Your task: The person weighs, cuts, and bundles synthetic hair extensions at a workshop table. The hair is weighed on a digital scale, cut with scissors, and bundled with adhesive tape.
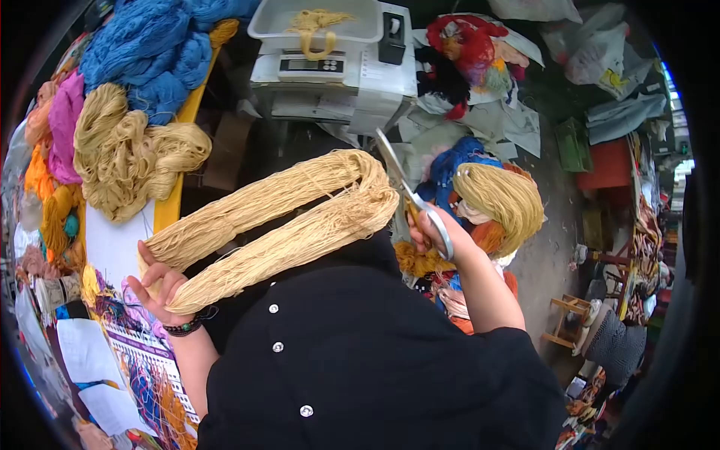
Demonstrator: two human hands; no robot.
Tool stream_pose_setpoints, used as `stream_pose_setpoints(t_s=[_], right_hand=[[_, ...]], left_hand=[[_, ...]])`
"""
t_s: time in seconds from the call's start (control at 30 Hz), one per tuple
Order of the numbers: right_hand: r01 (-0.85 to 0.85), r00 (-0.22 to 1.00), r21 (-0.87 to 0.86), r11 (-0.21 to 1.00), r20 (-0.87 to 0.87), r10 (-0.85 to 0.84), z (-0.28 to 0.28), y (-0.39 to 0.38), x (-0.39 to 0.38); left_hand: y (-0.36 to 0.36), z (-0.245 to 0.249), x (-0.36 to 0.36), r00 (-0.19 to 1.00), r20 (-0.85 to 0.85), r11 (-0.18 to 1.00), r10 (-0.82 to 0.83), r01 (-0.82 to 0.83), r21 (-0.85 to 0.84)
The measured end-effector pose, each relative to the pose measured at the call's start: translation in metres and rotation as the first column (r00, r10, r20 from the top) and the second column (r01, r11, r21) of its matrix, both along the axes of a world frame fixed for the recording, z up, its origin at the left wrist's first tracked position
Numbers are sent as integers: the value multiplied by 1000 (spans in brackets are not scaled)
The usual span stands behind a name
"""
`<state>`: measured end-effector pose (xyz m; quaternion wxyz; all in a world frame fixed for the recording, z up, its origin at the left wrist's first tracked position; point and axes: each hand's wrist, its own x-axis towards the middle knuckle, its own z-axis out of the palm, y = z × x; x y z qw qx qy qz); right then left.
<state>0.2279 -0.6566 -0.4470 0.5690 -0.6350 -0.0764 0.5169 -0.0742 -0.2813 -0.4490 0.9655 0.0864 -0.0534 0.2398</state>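
A long beige skein of yarn (281, 253) stretches in a loop across the front of my body. My left hand (161, 289) is closed around its lower left end, with some fingers through the loop and a bracelet on the wrist. At the skein's upper right end, my right hand (427, 234) grips a pair of scissors (393, 161). Their metal blades point up and away, right beside the yarn, and one handle ring shows at my fingers.
Beige yarn (124, 154) and blue yarn (146, 56) lie heaped on the yellow-edged table at left. Ahead, a clear plastic tub (262, 22) with beige strands rests on a digital scale (311, 66). Coloured yarn bundles (499, 199) are piled at right, near a wooden stool (564, 321).
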Motion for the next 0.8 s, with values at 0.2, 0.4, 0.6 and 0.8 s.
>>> stream_pose_setpoints(t_s=[0.2,0.4,0.6,0.8], right_hand=[[48,995,-190,981,-78,-64,-22,-30,-20],[62,984,-252,966,-147,-101,-24,-36,-27],[-248,967,-241,938,-7,253,-26,-41,-38],[-123,991,-126,984,-62,116,-27,-68,-31]], left_hand=[[9,-5,-1,999,-32,1000,14,-15,-22],[8,-3,-2,995,-95,999,39,-41,-20],[13,-7,-6,994,-106,997,34,-40,-60],[17,-6,-8,994,-101,999,36,-40,-31]])
